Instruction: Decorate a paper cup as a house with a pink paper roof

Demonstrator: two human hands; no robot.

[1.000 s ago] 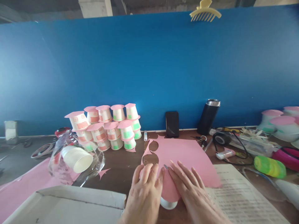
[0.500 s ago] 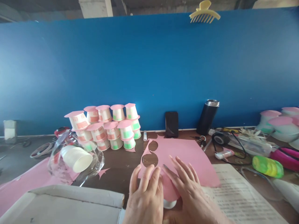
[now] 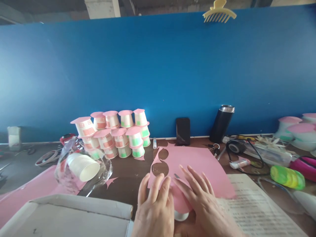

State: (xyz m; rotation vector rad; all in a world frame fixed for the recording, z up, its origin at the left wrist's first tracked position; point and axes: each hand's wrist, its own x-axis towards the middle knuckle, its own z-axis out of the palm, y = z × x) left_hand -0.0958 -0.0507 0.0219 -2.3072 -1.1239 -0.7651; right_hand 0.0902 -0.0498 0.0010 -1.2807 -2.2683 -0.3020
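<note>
A pink paper disc [image 3: 181, 200] lies on a small white paper cup [image 3: 181, 216], whose lower edge shows between my hands. My left hand [image 3: 155, 207] rests on the disc's left side, fingers stretched out and apart. From the right, my right hand [image 3: 204, 200] lies over the disc's other side with its fingers spread. Both thumbs are mostly hidden. Under and beyond my fingertips is a pink paper sheet [image 3: 197, 164] with round holes cut from its left side. Further back stand stacked paper-cup houses [image 3: 119, 138] with pink roofs and red or green markings.
White cups [image 3: 85, 167] lie in clear plastic at left, behind a white cardboard box [image 3: 74, 217]. A black phone [image 3: 183, 131] and dark bottle [image 3: 222, 125] stand by the blue partition [image 3: 158, 65]. At right are a printed page [image 3: 256, 200] and a green-yellow object [image 3: 287, 177].
The view has shifted slightly, so things appear a little further right. My hands stay on the disc and cup in nearly the same pose.
</note>
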